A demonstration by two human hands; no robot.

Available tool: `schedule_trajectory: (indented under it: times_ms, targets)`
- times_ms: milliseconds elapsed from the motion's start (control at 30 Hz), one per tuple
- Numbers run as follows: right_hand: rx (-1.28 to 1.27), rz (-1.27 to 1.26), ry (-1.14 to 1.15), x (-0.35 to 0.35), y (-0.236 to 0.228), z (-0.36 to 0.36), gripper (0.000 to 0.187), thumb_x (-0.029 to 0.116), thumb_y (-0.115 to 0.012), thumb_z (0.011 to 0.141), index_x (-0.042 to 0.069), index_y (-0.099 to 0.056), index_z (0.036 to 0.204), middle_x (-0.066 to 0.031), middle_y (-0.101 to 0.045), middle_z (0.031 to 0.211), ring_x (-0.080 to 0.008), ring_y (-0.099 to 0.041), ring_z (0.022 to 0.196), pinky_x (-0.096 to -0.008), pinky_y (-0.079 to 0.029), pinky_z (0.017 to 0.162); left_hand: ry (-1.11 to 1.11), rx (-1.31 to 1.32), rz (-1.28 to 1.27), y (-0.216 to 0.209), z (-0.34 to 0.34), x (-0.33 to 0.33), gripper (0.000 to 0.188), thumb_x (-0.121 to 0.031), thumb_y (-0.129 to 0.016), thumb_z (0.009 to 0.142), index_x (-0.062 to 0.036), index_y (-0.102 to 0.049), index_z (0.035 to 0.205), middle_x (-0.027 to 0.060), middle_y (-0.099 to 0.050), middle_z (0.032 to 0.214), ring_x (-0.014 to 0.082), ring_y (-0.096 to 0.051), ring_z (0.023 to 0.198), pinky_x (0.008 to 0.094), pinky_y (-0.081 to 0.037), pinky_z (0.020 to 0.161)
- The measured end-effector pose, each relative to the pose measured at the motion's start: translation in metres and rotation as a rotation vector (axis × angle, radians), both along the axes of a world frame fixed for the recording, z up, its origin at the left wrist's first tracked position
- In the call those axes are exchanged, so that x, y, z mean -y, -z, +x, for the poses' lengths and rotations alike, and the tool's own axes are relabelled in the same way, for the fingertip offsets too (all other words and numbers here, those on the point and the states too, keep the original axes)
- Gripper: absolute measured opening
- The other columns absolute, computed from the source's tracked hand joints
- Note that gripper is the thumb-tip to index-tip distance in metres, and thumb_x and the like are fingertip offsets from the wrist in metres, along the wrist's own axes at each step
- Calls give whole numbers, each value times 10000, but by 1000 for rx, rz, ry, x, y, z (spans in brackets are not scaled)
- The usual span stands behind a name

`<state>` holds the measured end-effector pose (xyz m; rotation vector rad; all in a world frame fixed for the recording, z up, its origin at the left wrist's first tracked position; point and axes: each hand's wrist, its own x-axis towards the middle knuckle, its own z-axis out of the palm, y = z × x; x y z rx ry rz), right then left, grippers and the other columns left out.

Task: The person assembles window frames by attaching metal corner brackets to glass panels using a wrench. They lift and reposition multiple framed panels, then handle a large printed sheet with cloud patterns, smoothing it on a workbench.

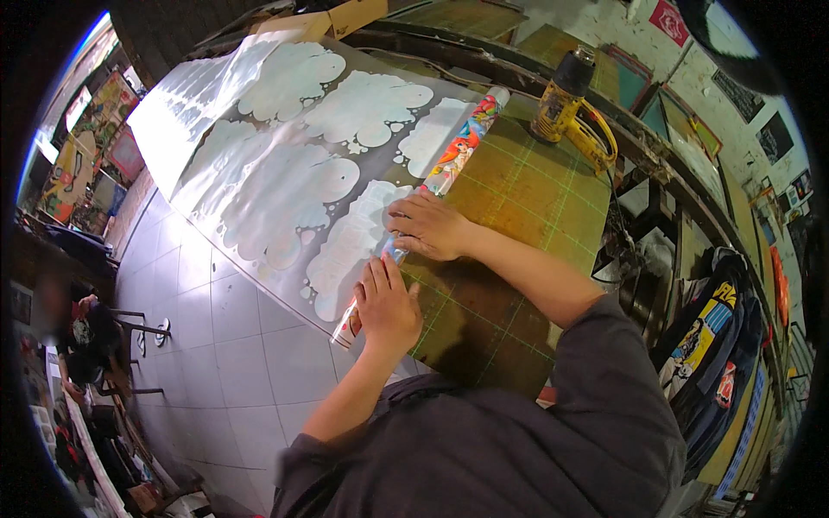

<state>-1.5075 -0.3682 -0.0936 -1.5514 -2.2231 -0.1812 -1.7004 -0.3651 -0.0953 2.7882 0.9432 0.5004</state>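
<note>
A clear plastic film sheet with large white cloud-shaped patches lies across the table. Its right-hand edge is wound into a long thin roll showing bright multicoloured printing. My left hand rests over the near end of this roll, fingers curled onto it. Farther up, about the roll's middle, my right hand lies across it with bent fingers pressed together. Both thumbs and the underside of the grip are partly hidden.
At the table's far right stands a yellow and black heat gun, nozzle up. Dark shirts hang on the right. Cardboard sits at the far edge. Another person is seated at far left near a stool.
</note>
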Motion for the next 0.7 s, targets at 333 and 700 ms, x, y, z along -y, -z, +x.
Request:
schedule_trajectory:
  times_ms: [333, 700]
  targets:
    - [130, -122, 127, -18, 9, -8, 542, 502, -367, 843, 122, -407, 1227, -126, -364, 1287, -293, -321, 1203, -539, -173, 982, -36, -118, -51, 7, -5, -38, 650, -398, -406, 843, 62, -252, 1275, 219, -296, 1317, 347, -259, 1241, 538, -214, 966]
    - [134, -266, 172, -57, 4, -13, 534, 518, -298, 860, 157, -406, 1239, -91, -318, 1336, -272, -289, 1237, -535, -147, 1001, 17, -203, -87, -7, -7, -74, 674, -391, -401, 855, 14, -144, 1329, 176, -263, 1356, 309, -219, 1274, 531, -205, 982]
